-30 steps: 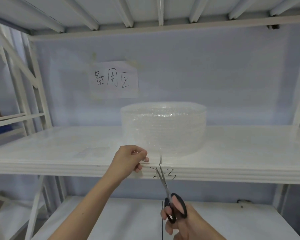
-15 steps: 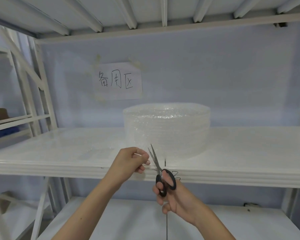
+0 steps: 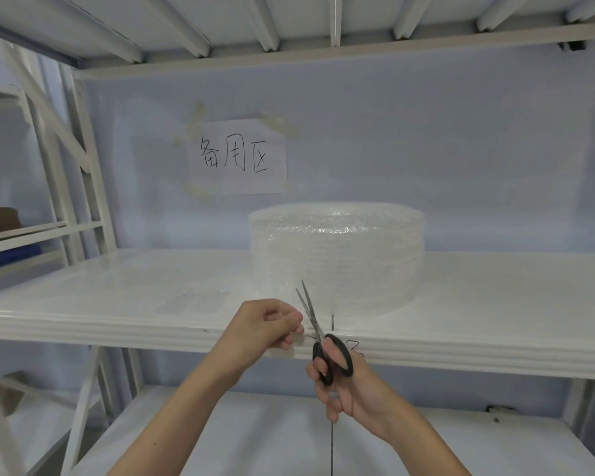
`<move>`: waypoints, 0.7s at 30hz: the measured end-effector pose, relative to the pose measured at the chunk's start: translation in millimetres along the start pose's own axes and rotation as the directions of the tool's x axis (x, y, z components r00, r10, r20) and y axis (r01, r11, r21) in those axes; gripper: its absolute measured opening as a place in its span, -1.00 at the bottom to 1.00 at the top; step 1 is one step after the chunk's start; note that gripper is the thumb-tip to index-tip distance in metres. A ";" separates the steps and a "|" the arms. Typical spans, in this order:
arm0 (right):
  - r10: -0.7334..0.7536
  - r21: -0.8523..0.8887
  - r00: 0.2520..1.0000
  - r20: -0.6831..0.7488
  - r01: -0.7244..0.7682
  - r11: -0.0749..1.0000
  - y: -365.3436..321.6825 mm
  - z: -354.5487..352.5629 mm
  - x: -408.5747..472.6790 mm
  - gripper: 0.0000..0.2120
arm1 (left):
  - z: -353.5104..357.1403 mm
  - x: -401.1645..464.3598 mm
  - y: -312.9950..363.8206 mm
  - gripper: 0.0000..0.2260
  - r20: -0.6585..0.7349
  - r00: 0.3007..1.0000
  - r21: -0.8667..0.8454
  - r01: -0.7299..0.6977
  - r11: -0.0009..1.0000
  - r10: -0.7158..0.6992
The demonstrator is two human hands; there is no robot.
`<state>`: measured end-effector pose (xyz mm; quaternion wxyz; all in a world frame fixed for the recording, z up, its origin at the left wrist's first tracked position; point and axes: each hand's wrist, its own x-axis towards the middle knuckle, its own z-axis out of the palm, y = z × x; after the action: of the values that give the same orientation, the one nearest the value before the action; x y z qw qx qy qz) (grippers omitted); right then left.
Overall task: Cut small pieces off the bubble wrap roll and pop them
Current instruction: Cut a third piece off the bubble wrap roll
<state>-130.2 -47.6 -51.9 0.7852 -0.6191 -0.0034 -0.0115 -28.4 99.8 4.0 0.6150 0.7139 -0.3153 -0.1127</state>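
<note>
A wide clear bubble wrap roll [image 3: 337, 255] stands upright on the white middle shelf [image 3: 117, 304]. In front of it, at the shelf's front edge, my left hand [image 3: 265, 326] pinches a thin, nearly transparent loose end of the wrap, which is hard to make out. Black-handled scissors [image 3: 318, 334] sit in my right hand [image 3: 347, 383], whose fingers are through the loops. The blades point up, slightly parted, right next to my left fingertips and in front of the roll's lower side.
A paper sign [image 3: 239, 156] with handwritten characters is taped to the back wall. Flat clear pieces [image 3: 193, 300] lie on the shelf left of the roll. A lower shelf [image 3: 254, 434] runs below my arms. White rack uprights [image 3: 83, 187] stand at the left.
My right hand has risen with the scissors from below the shelf edge to beside my left fingertips, and the blades have parted slightly. My left hand has kept its pinch.
</note>
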 end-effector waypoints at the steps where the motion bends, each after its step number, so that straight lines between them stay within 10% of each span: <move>1: -0.010 -0.002 1.000 -0.011 0.010 1.000 -0.8 1.5 1.5 -0.61 | -0.3 -0.1 0.2 -0.89 0.000 1.000 -0.002 -0.002 1.000 0.002; 21: -0.108 -0.045 0.992 -0.071 0.105 0.993 -13.5 13.0 5.5 -0.63 | -3.8 -2.2 16.5 -0.69 -0.004 0.999 0.023 0.036 0.999 -0.036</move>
<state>-124.9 -38.2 -35.7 0.7702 -0.6332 -0.0076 -0.0761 -33.2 103.5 20.1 0.6052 0.7268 -0.3024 -0.1187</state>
